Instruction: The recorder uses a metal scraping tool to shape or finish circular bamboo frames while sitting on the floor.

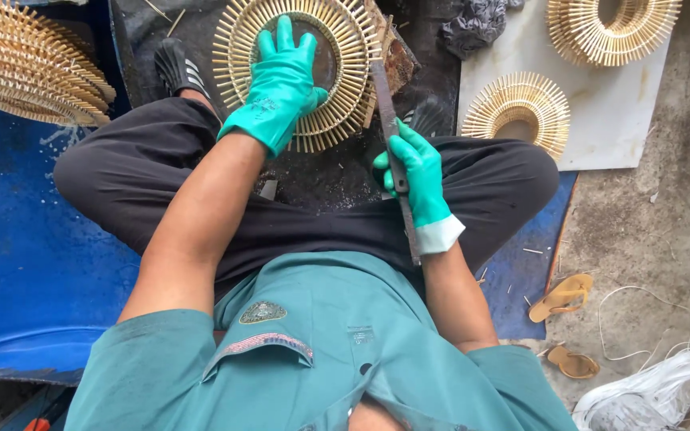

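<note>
Right now the left hand (279, 80), gloved in green rubber, is lying spread and flat on a round sunburst ring of pale bamboo sticks (305, 72), its fingers reaching across the ring's dark open middle and pressing the piece down. The ring is resting on a dark work surface (313, 175) just ahead of the person's crossed legs in black trousers (121, 172). Beside the ring, the right hand (413, 172), wearing the same kind of green glove, is closing tightly around a long flat metal blade (391, 132). The blade is running from near the person's lap, up through that hand, and its far end is touching the ring's right edge. Beyond the right hand, two more bamboo-stick rings (521, 108) are lying on a white board (616, 120), well apart from both hands. Off past the left hand, another stack of bamboo-stick work (29, 68) is sitting on a blue tarp (25, 239). Behind the right hand, yellow sandals (561, 295) and a bundle of white cord (656, 383) are lying on the concrete floor (656, 231).
</note>
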